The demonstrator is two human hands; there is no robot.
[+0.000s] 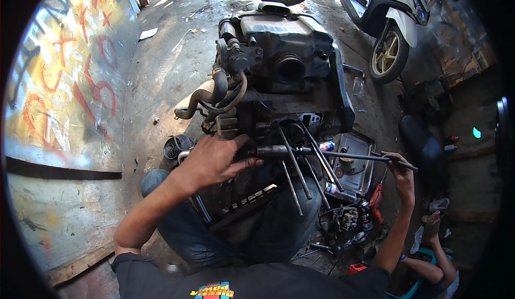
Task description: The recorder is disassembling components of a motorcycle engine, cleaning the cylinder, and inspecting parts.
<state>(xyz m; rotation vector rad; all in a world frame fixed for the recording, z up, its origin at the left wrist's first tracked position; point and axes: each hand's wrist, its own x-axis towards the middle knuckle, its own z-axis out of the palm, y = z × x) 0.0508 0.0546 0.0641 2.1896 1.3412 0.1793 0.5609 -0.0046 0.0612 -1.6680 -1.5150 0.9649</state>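
An engine block (292,106) with long bare studs (294,183) pointing toward me stands between my knees. Across the studs lies a long metal bar (348,154) with a thicker, tube-like end (272,151). My left hand (217,160) is closed around this thick end beside the block, its fingertips partly hidden. Near the bar's thin far-right end, my right hand (401,174) has its fingers wrapped round the shaft. What the left end of the bar fits onto is hidden behind my left hand. A curved hose (206,97) runs along the engine's left side.
A metal tray (362,178) with parts sits to the right, beside a red-handled tool (377,202), a dark can (365,216) and loose parts. Another person's limbs (429,264) show at lower right. A scooter (391,25) stands behind; a painted metal wall (70,79) borders the left.
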